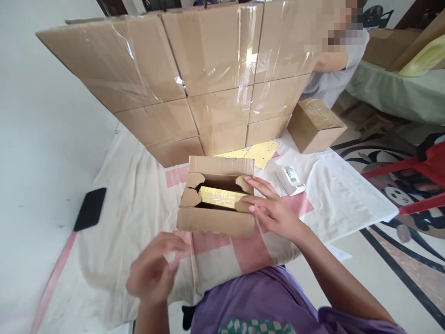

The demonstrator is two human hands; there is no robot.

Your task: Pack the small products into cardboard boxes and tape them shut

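A small cardboard box [215,221] stands on the cloth-covered table in front of me, its flaps folded outward. Inside it lies a yellow printed packet [222,197]. My right hand [273,208] rests at the box's right end, fingers spread and touching the flaps there. Left of the box and nearer to me, my left hand [155,264] hovers with nothing visible in it. Motion blurs it a little, but a gap shows between thumb and curled fingers.
A wall of taped cardboard [222,60] rises behind the box, with yellow sheets [262,153] at its foot. To the right are a white device [290,180] and a closed carton [316,125]. A black phone-like slab [90,208] lies left. Another person [333,69] is beyond the carton.
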